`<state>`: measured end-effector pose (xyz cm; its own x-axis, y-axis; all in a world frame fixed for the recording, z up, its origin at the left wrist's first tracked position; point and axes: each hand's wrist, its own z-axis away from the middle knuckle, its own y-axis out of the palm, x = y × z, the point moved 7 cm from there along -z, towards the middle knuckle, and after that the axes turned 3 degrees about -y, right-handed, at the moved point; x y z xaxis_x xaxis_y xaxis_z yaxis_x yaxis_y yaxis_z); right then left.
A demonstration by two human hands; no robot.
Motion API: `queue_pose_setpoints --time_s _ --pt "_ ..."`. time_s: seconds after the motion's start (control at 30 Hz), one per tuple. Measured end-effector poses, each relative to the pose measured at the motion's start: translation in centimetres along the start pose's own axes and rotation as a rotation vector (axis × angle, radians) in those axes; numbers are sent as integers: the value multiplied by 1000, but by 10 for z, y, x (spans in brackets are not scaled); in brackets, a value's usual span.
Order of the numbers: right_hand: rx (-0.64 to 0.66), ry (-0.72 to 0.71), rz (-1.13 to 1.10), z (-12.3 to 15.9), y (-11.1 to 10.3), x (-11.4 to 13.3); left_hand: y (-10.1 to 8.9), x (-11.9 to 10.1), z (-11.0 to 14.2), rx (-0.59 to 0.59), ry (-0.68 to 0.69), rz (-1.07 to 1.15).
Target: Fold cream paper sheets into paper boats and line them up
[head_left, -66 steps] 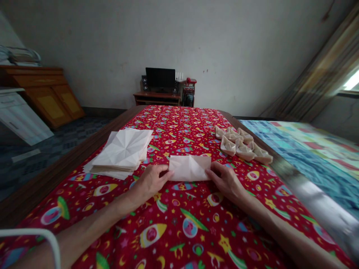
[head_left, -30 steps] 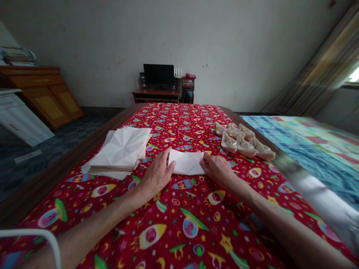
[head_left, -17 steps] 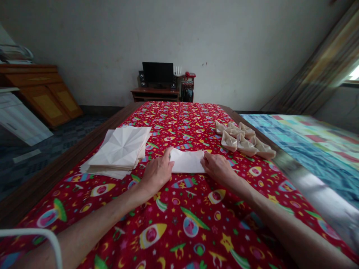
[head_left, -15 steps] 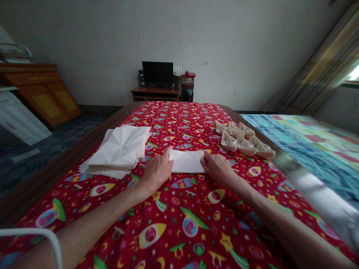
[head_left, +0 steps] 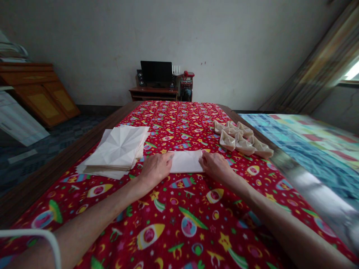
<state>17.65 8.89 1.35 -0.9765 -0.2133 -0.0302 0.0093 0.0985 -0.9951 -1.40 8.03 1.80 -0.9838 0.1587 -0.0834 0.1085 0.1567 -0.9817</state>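
Note:
A white sheet of paper [head_left: 186, 162], folded into a wide rectangle, lies on the red patterned tablecloth [head_left: 179, 209] in front of me. My left hand [head_left: 157, 166] grips its left end, with the thumb on top near the upper corner. At the right end my right hand [head_left: 215, 164] has its fingers curled closed on the paper's edge. The fingertips of both hands are partly hidden. To the left rests a stack of creased white paper sheets [head_left: 120, 144], the top one marked with fold lines spreading from its centre.
Several folded paper boat-like shapes [head_left: 244, 144] stand in rows at the right. Past the table's right edge is a bed with a blue checked cover [head_left: 291, 145]. A white curved tube [head_left: 47, 233] crosses the lower left. A monitor [head_left: 156, 71] stands at the far wall.
My left thumb and fingers have closed down onto the paper's left end; before, the index finger was raised above it. My right hand keeps its grip. The view has shifted slightly.

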Motion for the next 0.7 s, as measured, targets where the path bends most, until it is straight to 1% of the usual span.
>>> queue_pose_setpoints --time_s 0.03,0.1,0.17,0.23,0.3,0.37,0.5,0.7 --pt "3 2 -5 0 0 0 -1 -1 2 -12 14 -18" --pt "2 8 -11 0 -1 1 -6 -7 5 -61 100 -35" --pt "0 9 -13 0 -1 1 -13 -18 9 -132 248 -25" --pt "-4 11 -11 0 -1 1 -15 -31 14 -172 423 9" --pt "-15 8 -9 0 0 1 -11 -42 19 -149 586 74" --pt "-29 5 -10 0 0 1 -3 -49 24 -101 679 151" --pt "-43 -8 -16 1 1 1 8 -55 34 -62 666 194" --pt "-55 -4 6 2 0 2 8 -66 47 18 593 139"
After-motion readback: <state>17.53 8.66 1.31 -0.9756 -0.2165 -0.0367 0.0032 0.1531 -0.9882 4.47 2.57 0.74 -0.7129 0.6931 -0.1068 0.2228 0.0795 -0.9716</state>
